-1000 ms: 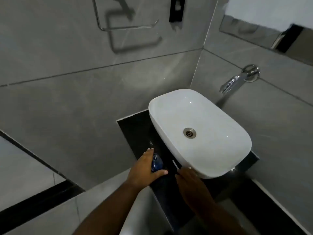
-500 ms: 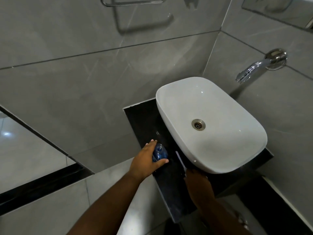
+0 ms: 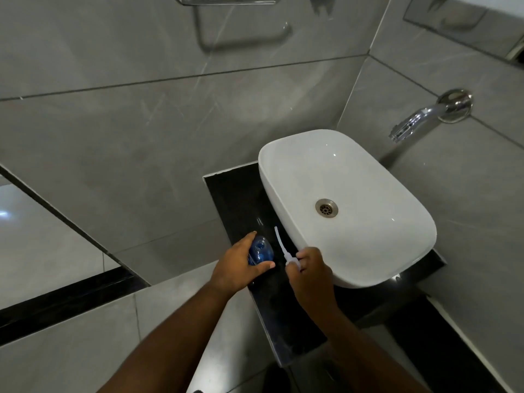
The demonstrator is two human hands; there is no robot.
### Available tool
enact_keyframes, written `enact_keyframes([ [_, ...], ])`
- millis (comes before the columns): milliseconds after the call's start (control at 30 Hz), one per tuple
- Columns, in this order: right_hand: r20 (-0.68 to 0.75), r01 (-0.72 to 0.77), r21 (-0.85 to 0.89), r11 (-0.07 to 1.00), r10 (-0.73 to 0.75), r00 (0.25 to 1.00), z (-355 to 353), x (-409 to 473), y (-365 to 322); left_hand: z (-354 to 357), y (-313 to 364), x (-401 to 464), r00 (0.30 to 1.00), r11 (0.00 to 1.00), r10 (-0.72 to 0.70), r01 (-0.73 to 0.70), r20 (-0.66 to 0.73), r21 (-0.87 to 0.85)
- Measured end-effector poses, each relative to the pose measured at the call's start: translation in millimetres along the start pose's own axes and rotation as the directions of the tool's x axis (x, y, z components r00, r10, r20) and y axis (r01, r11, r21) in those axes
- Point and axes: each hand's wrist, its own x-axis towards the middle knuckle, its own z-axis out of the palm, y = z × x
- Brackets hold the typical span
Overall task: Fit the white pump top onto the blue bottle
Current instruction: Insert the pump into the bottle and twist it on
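A blue bottle [image 3: 260, 251] stands on the black counter [image 3: 238, 199] left of the basin, its open neck facing up. My left hand [image 3: 236, 265] is wrapped around the bottle's body. My right hand [image 3: 310, 272] holds the white pump top [image 3: 292, 261] by its head, just right of the bottle. The pump's thin dip tube points up and away from me, tilted, beside the bottle and outside its neck. The pump head is mostly hidden by my fingers.
A white oval basin [image 3: 397, 245] with a metal drain [image 3: 326, 207] fills the counter's right part, close to my right hand. A chrome spout [image 3: 416, 120] juts from the tiled wall above it. A towel rail [image 3: 226, 1] hangs high on the wall.
My right hand has lifted the pump top off the counter and brought it closer to the bottle, so the dip tube shows fully. My left hand keeps its hold on the bottle.
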Motion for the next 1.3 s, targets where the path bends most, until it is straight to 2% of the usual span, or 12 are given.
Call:
enact_keyframes([
  [67,-0.045,0.045,0.005,0.999,-0.045,0.998,-12.7,6.0,-17.7,1.5,-0.7,1.0,1.000,1.000,0.002,-0.002,-0.001,-0.006],
  [167,-0.055,0.187,-0.117,0.975,-0.195,0.979,-40.0,17.1,-50.5,3.1,-2.3,2.5,1.000,1.000,0.006,-0.006,0.000,-0.002],
  [267,0.067,0.264,-0.139,0.955,-0.257,0.964,-67.0,27.2,-80.6,3.9,-4.9,2.8,1.000,1.000,0.022,-0.022,-0.006,0.000],
  [300,0.058,0.201,-0.115,0.973,-0.195,0.979,-72.9,32.5,-87.1,4.5,-5.3,3.0,0.999,0.999,0.032,-0.032,-0.009,0.003],
  [367,0.169,0.107,-0.101,0.989,-0.089,0.982,-80.5,39.9,-97.4,4.4,-6.7,3.5,0.998,0.997,0.061,-0.060,-0.022,0.043],
  [500,0.322,0.196,-0.326,0.925,-0.086,0.943,-81.2,49.2,-119.5,1.0,-11.5,8.7,0.979,0.934,0.195,-0.166,-0.061,0.315],
  [567,0.369,0.225,-0.376,0.899,-0.078,0.926,-73.4,52.5,-125.5,0.1,-14.2,10.9,0.970,0.901,0.235,-0.197,-0.054,0.386],
  [867,0.471,0.313,-0.451,0.836,-0.075,0.879,-16.3,70.8,-114.8,1.8,-17.2,13.0,0.970,0.911,0.243,-0.220,-0.022,0.347],
  [1000,0.592,0.349,-0.475,0.808,0.000,0.806,7.6,76.6,-96.4,3.1,-18.7,12.9,0.967,0.918,0.252,-0.229,-0.032,0.325],
  [1100,0.559,0.358,-0.511,0.782,-0.014,0.829,16.5,74.7,-88.2,4.6,-22.2,13.5,0.964,0.913,0.263,-0.235,-0.042,0.335],
  [1200,0.640,0.356,-0.443,0.823,0.012,0.768,18.7,71.3,-82.5,3.3,-26.6,15.3,0.952,0.893,0.302,-0.266,-0.044,0.364],
  [1300,0.682,0.401,-0.340,0.850,-0.071,0.728,6.9,69.8,-79.0,1.4,-28.0,16.6,0.944,0.880,0.327,-0.288,-0.044,0.378],
])
